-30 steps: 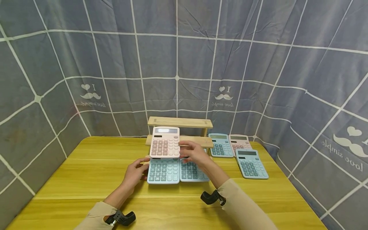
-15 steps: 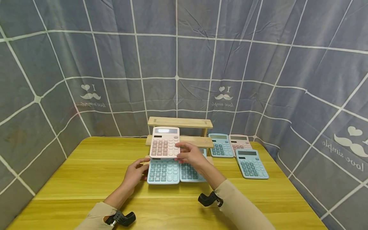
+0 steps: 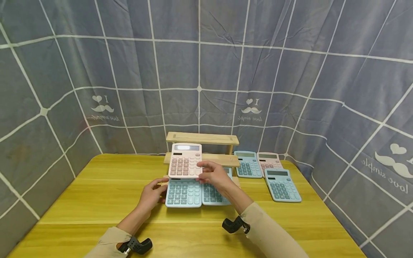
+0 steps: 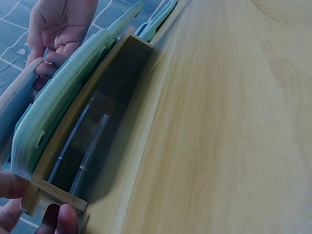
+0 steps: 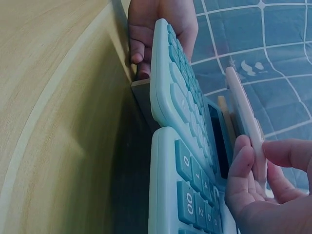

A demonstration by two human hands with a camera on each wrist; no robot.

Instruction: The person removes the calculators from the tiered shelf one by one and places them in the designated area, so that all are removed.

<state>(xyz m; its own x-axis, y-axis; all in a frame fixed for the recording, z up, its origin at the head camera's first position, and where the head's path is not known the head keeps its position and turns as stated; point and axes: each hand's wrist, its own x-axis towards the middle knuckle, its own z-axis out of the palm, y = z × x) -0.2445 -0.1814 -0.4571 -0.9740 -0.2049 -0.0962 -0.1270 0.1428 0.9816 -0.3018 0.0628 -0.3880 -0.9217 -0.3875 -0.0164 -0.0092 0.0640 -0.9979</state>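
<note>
A pink calculator (image 3: 185, 160) leans upright at the left of a stepped wooden rack (image 3: 206, 138), above two blue calculators. My right hand (image 3: 214, 176) pinches its lower right edge; in the right wrist view the thumb and fingers (image 5: 287, 155) lie on opposite faces of it. One blue calculator (image 3: 184, 193) rests on the lowest step below the pink one, with the second blue calculator (image 3: 213, 195) beside it, partly behind my right hand. My left hand (image 3: 151, 195) holds the rack's left end, its fingers (image 4: 67, 219) around the wooden end piece (image 4: 63, 195).
To the right of the rack, a blue calculator (image 3: 247, 165) and a pink calculator (image 3: 269, 159) lie side by side, with another blue calculator (image 3: 283, 185) in front. A grey checked curtain (image 3: 213, 71) hangs behind the wooden table (image 3: 96, 200). Each wrist carries a black mount (image 3: 140, 245).
My right hand has shifted slightly left, its fingers coming further over the pink calculator's right edge. The left hand and the calculators have stayed in place.
</note>
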